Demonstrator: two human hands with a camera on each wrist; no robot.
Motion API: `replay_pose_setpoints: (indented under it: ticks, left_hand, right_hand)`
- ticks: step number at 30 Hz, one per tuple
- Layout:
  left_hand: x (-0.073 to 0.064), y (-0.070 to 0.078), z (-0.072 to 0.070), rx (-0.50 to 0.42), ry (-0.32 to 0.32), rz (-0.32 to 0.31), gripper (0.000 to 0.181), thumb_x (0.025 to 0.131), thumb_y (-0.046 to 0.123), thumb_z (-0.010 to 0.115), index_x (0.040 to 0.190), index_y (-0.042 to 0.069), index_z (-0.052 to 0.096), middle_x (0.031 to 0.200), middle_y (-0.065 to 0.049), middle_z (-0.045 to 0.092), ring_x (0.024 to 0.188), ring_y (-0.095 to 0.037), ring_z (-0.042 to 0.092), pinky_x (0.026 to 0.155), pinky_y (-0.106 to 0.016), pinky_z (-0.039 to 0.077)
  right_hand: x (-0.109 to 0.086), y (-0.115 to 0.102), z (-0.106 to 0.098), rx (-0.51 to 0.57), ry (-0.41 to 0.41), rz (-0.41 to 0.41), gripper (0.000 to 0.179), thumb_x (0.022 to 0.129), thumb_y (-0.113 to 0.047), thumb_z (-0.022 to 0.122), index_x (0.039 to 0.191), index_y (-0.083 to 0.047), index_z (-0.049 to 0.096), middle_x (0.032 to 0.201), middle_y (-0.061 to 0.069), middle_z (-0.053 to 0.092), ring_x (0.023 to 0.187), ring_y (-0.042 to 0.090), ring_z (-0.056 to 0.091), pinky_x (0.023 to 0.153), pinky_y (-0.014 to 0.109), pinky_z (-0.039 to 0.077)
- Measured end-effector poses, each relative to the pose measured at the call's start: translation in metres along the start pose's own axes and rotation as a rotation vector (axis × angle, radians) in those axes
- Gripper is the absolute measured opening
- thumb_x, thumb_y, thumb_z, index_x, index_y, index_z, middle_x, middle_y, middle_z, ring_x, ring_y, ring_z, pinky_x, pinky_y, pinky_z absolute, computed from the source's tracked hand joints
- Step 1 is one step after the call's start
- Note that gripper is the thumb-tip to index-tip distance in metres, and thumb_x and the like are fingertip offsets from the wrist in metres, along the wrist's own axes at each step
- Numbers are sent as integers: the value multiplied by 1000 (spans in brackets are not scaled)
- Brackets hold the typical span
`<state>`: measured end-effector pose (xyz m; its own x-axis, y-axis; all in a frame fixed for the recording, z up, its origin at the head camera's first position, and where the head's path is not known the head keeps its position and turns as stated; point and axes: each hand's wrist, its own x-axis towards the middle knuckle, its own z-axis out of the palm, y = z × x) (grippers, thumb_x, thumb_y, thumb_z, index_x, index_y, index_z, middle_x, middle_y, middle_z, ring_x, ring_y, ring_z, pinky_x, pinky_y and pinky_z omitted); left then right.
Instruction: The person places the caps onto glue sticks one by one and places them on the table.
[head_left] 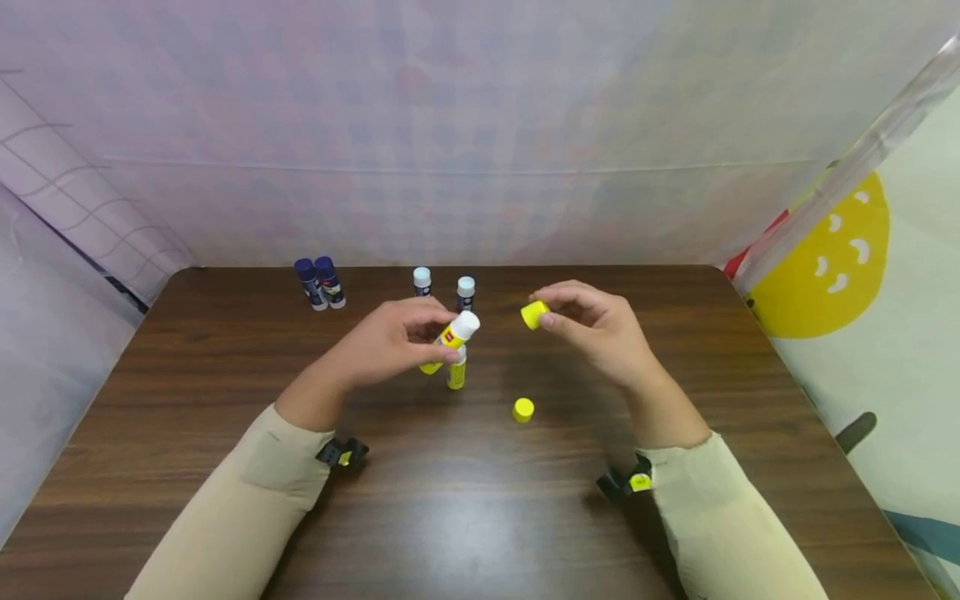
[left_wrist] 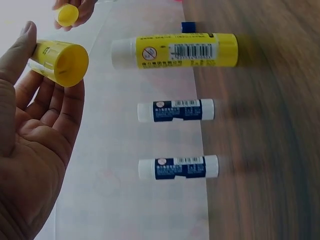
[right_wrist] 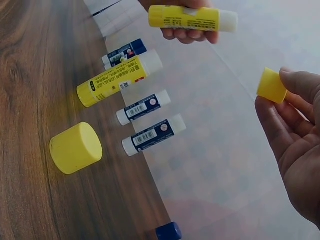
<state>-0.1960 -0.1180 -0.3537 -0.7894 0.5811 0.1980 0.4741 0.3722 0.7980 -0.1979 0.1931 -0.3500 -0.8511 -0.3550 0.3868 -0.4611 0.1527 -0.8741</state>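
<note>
My left hand (head_left: 386, 342) grips a yellow glue stick (head_left: 457, 332), tilted, its white top bare and pointing up to the right. Between thumb and fingers, my right hand (head_left: 600, 329) pinches a yellow cap (head_left: 534, 314), held apart from that stick. A second yellow glue stick (head_left: 457, 373) stands upright on the table just under the left hand, also uncapped. Another yellow cap (head_left: 523, 410) sits on the tabletop, below and between the hands. In the left wrist view the held stick's yellow base (left_wrist: 71, 65) faces the camera.
Two small navy glue sticks with white tops, one (head_left: 422, 282) left of the other (head_left: 466, 293), stand behind the left hand. Farther left, two blue-capped glue sticks (head_left: 320, 283) stand side by side. The right wrist view shows a blue cap (right_wrist: 168, 231). A curtain (head_left: 480, 167) hangs behind the table.
</note>
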Motion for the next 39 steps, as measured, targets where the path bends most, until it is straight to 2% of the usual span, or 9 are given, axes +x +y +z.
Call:
replay_pose_setpoints:
  ticks: [7,12,24,34,39]
  left_hand:
    - [5,2,5,-50,-1,23,36,91,17,82,125,8,73,109,-2,69,91,-16,68,73,-31,61]
    - [6,2,8,-48,-2,26,38,91,18,82,126,8,73,110,-2,69,93,-16,67,76,-31,61]
    - [8,3,9,-27,-14,-14,40,90,22,83,128,12,73,114,0,69,93,-17,66,74,-30,60]
    - [8,2,9,-20,-20,-1,40,90,23,83,128,13,73,114,1,70,91,-16,65,74,-31,59]
    - [8,2,9,-27,-20,6,40,90,22,83,128,12,73,113,0,70,90,-16,64,73,-31,59]
  right_hand:
    - [0,-2,2,26,2,-15,25,95,3,72,119,8,70,113,-6,74,93,11,69,78,20,58]
    - [-1,-2,4,47,9,-21,25,95,3,71,119,9,70,113,-4,74,92,12,69,77,19,58]
    - [-2,-11,7,32,22,-8,26,94,1,74,119,7,71,113,-4,74,90,17,69,73,20,58]
    - [-3,-13,12,62,9,-22,26,93,2,74,119,7,71,114,-3,74,91,13,69,75,23,59]
    - [-3,-13,14,84,-1,-38,25,93,3,74,118,7,71,115,2,74,92,13,69,76,23,59]
